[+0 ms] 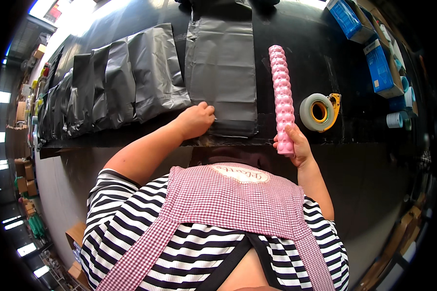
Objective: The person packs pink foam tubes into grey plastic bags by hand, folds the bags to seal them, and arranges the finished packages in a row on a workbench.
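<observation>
My right hand (300, 147) is wrapped round the near end of a long pink tube (281, 87) with a knobbed surface, like a massage roller. The tube points away from me over the table. A flat dark grey plastic bag (223, 68) lies in front of me, its near end close to the table edge. At its lower left edge my left hand (198, 119) is closed, the curled fingers pinching the plastic; the fingertips are partly hidden.
More grey plastic bags (116, 80) lie overlapped in a row on the left of the black table (306, 63). Right of the pink tube is a tape roll (318, 112) in a yellow dispenser. Blue boxes (382, 70) and small rolls (395, 120) stand along the right side.
</observation>
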Tool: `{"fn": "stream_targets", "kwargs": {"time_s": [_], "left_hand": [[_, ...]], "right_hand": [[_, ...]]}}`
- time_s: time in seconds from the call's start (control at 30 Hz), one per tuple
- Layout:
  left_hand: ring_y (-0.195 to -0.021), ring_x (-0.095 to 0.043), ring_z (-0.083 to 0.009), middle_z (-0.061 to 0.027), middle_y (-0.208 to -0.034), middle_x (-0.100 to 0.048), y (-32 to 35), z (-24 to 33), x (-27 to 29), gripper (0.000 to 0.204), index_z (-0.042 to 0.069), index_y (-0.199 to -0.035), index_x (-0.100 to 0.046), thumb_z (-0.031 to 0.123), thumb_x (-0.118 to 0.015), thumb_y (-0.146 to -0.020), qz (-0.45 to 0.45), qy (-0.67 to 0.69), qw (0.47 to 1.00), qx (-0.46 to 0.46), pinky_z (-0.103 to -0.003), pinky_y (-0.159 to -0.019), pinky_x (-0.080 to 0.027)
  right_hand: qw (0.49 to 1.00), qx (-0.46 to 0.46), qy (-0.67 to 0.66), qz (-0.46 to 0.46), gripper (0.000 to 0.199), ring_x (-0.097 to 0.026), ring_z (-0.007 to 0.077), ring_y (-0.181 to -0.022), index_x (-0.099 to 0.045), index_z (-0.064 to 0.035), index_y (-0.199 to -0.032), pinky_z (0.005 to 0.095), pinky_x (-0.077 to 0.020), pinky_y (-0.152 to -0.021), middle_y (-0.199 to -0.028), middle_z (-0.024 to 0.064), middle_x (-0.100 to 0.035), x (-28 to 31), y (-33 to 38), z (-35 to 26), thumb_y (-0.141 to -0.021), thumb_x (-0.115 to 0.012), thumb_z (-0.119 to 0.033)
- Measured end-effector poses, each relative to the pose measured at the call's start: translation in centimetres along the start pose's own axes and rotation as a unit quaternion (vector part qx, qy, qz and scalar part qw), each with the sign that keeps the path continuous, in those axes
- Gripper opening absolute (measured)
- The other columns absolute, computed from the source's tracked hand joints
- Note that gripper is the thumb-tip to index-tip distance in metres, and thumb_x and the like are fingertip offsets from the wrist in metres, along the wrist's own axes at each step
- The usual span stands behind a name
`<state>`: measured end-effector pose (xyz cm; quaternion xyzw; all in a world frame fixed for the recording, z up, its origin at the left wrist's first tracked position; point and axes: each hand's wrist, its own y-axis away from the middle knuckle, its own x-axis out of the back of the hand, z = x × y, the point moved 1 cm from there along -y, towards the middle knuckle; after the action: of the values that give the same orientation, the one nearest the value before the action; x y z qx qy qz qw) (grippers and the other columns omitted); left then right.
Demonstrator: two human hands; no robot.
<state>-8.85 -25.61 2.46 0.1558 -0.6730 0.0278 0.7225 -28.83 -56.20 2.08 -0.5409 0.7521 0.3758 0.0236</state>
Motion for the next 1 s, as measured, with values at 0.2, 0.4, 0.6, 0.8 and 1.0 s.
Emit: {"fn": "stream_targets", "kwargs": {"time_s": [0.2, 0.4, 0.6, 0.8, 1.0], "left_hand": [[-0.093, -0.062, -0.0303, -0.0112, -0.107, -0.068, -0.5, -1.8, -0.6, 0.009, 0.004, -0.084, -0.068, 0.011, -0.065, -0.08, 0.101, 0.065, 0.993, 0.0, -0.04, -0.08, -0.053], [-0.088, -0.069, -0.0351, -0.019, -0.092, -0.071, -0.7, -4.6, 0.8, 0.019, 0.004, -0.101, -0.07, 0.018, -0.064, -0.09, 0.106, 0.446, 0.867, 0.193, -0.04, -0.082, -0.053], [-0.082, -0.067, -0.0212, -0.0107, -0.101, -0.074, 0.1, -4.2, -1.8, 0.011, 0.002, -0.1, -0.068, 0.006, -0.069, -0.09, 0.249, 0.454, 0.849, 0.109, -0.032, -0.078, -0.053], [-0.084, -0.065, -0.0277, -0.005, -0.113, -0.073, 0.6, -1.4, -0.3, 0.016, 0.009, -0.09, -0.066, 0.002, -0.072, -0.078, 0.431, 0.219, 0.874, -0.05, -0.037, -0.076, -0.054], [-0.079, -0.064, -0.0237, -0.0042, -0.112, -0.072, 0.7, -0.4, -0.2, 0.016, 0.009, -0.09, -0.065, 0.002, -0.073, -0.078, 0.409, 0.197, 0.882, -0.129, -0.035, -0.074, -0.054]], "right_hand": [[0.994, 0.102, 0.047, -0.014, 0.051, -0.068, 0.0183, -0.078, -0.052, -0.0056, -0.132, 0.0319, -0.0588, -0.066, -0.098, 0.0083, -0.066, -1.9, 2.3, 2.7, -0.092, -0.074, -0.027], [0.973, 0.133, 0.179, -0.057, 0.079, -0.063, 0.0193, -0.119, -0.049, -0.0061, -0.15, 0.034, -0.0498, -0.102, -0.134, 0.0084, -0.064, -3.9, 10.5, 9.4, -0.08, -0.085, -0.015], [0.95, 0.061, 0.29, 0.104, 0.072, -0.06, 0.0174, -0.125, -0.045, -0.003, -0.151, 0.0316, -0.047, -0.107, -0.14, 0.0114, -0.059, -4.3, 15.3, 16.1, -0.087, -0.079, -0.005], [0.965, 0.045, 0.244, 0.088, 0.073, -0.06, 0.019, -0.125, -0.048, -0.0068, -0.149, 0.0318, -0.0464, -0.106, -0.139, 0.0096, -0.061, -6.2, 14.4, 17.3, -0.086, -0.081, -0.022], [0.98, 0.148, 0.128, 0.043, 0.066, -0.061, 0.016, -0.116, -0.048, -0.0025, -0.147, 0.0321, -0.0486, -0.101, -0.131, 0.0076, -0.062, -11.0, 8.7, 15.5, -0.088, -0.076, -0.018]]}}
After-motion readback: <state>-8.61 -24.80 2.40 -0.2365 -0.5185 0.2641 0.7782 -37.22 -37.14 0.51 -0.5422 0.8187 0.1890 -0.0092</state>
